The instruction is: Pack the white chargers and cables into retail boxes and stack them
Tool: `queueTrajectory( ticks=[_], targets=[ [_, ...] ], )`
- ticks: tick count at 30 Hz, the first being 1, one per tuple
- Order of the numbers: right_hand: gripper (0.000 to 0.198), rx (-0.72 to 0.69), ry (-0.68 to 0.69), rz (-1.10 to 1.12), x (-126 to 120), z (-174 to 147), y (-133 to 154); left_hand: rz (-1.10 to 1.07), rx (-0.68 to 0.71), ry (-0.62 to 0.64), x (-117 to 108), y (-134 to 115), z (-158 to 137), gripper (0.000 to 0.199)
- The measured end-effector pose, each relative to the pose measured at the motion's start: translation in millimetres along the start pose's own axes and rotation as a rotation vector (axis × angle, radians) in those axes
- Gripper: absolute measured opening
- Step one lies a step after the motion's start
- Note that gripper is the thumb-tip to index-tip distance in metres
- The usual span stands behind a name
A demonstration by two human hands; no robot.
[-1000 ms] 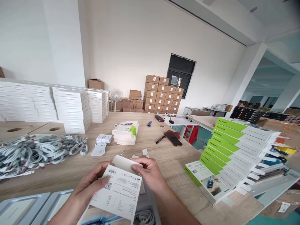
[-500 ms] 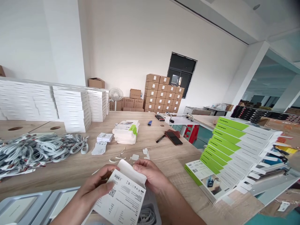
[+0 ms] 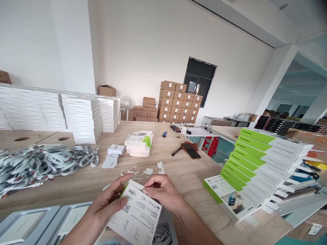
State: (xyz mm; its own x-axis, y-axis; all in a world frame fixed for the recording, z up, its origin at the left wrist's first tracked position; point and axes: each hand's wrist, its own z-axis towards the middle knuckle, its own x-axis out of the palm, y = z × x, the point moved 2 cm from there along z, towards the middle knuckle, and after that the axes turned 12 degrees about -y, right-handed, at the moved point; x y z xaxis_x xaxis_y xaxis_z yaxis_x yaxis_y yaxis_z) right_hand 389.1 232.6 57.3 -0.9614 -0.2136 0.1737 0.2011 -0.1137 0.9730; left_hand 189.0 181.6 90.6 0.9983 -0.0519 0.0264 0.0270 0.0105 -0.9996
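A white printed packaging box (image 3: 140, 214) with a barcode and QR code is tilted in front of me. My left hand (image 3: 109, 200) grips its left edge, thumb on the printed face. At the box's far end, the thumb and fingers of my right hand (image 3: 162, 190) pinch the white end flap. Below the box, partly covered by it, a grey tray (image 3: 171, 221) holds a coiled cable (image 3: 162, 235). Two more grey trays (image 3: 48, 217) with flat cream items (image 3: 27, 226) lie at the lower left, one partly behind my left forearm.
Green-and-white boxes (image 3: 251, 163) stand stacked on the right. White cables (image 3: 51, 161) pile up on the left before stacked white boxes (image 3: 84, 119). Beyond my hands are leaflets (image 3: 110, 161), flattened cartons (image 3: 139, 143), paper scraps (image 3: 149, 171), a marker (image 3: 176, 151) and a phone (image 3: 191, 150).
The end flap, raised and wide before, is now folded down toward the box's opening. My right fingers have curled in over it, and a green edge shows beside my left fingers.
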Motion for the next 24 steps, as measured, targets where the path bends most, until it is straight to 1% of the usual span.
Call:
queueTrajectory(
  ticks=[4,6,9,12,14,17,20,24],
  targets=[
    [0.025,0.088,-0.025,0.087,1,-1,4,-0.077,-0.003,-0.045,-2,5,4,0.050],
    [0.024,0.142,-0.049,0.137,1,-1,5,-0.118,-0.015,-0.041,-3,7,7,0.046],
    [0.025,0.197,-0.048,0.189,0,-1,6,-0.163,-0.020,-0.045,-5,11,10,0.044],
    [0.028,0.187,-0.018,0.195,1,-1,7,-0.192,-0.012,-0.072,-6,15,14,0.047],
    [0.027,0.172,-0.031,0.209,2,-2,7,-0.220,0.000,-0.055,-6,17,17,0.046],
    [0.024,0.215,-0.056,0.272,3,-4,9,-0.280,-0.002,-0.025,-6,16,19,0.043],
    [0.023,0.261,-0.020,0.347,3,-4,10,-0.311,-0.026,-0.058,-7,12,19,0.045],
    [0.025,0.234,0.031,0.360,2,-2,10,-0.309,-0.021,-0.107,-8,7,17,0.047]
  ],
)
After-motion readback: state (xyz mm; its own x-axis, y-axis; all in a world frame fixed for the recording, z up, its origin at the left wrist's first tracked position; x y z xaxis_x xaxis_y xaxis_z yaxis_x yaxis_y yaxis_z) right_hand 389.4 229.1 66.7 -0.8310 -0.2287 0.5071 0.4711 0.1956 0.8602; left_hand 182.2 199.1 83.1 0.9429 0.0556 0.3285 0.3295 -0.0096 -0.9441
